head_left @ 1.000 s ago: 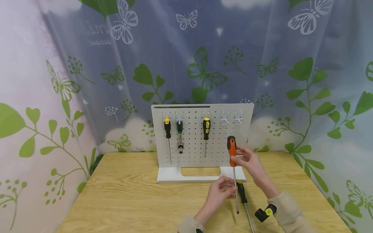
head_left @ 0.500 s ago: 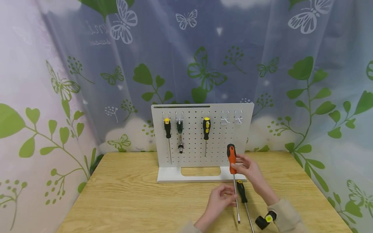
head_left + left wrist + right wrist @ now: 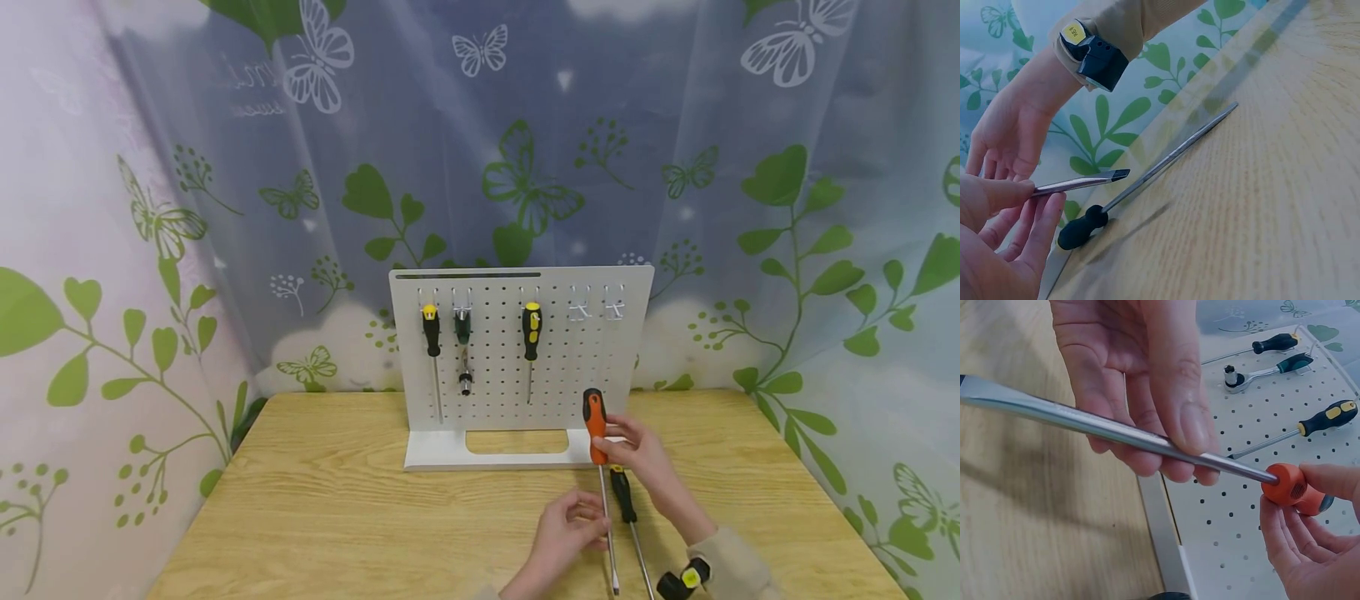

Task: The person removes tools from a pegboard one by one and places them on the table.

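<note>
Hanging in the air between two hands, the orange and black screwdriver (image 3: pixel 595 423) is above the wooden table (image 3: pixel 315 500), in front of the right part of the white pegboard (image 3: pixel 487 400), with its handle toward the board and its flat tip (image 3: pixel 1121 175) toward the person. I judge that it is a stiff tool of moderate weight, not fragile. The thick handle seems the surest place to take hold, because its shape should give good friction; the metal shaft (image 3: pixel 1041 414) looks smooth and thin, so it can probably slip or roll between fingertips. The right hand (image 3: pixel 641 458) holds the handle near its shaft end, thumb on one side and fingers on the other, spaced only by the handle's thickness. The left hand (image 3: pixel 564 533) pinches the shaft lightly, its thumb above and its fingers below, so the space between them is very narrow. Just beside, a second screwdriver (image 3: pixel 622 497) with black and yellow handle lies on the table; in the left wrist view, the held tip is apart from it.
</note>
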{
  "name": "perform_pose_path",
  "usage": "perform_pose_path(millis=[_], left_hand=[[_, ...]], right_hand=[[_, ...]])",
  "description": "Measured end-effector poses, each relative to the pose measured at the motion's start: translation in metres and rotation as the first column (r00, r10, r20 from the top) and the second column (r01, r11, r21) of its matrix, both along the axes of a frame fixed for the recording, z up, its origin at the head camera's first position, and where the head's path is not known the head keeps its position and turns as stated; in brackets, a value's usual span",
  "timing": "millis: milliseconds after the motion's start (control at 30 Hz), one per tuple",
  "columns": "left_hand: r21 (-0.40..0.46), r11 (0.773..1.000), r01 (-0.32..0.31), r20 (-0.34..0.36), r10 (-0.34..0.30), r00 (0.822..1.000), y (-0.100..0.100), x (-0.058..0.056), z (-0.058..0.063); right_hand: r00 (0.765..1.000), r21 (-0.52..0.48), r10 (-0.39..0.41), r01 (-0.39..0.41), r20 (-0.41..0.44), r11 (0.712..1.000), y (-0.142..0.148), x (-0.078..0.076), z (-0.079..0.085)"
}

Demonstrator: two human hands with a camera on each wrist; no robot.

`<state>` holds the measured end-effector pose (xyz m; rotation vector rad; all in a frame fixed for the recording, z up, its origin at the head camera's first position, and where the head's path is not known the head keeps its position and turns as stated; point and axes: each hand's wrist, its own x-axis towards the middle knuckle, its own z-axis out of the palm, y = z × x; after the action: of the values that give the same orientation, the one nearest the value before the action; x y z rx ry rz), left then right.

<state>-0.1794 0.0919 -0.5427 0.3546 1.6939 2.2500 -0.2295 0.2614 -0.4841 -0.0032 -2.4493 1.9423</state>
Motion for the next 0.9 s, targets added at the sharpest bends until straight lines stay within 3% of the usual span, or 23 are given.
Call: perform_pose_path(millis=[567, 900], left_hand=[[-0.077, 0.997, 0.010, 0.030, -0.008, 1.000, -0.005, 0.016, -0.011], [-0.152, 0.988, 0.008, 0.038, -0.002, 0.999, -0.006, 0.021, -0.016]], right_hand=[[0.996, 0.038, -0.020, 0.017, 0.083, 0.999, -0.001, 0.007, -0.023], [0.997, 0.080, -0.005, -0.001, 0.081, 0.997, -0.001, 0.011, -0.033]])
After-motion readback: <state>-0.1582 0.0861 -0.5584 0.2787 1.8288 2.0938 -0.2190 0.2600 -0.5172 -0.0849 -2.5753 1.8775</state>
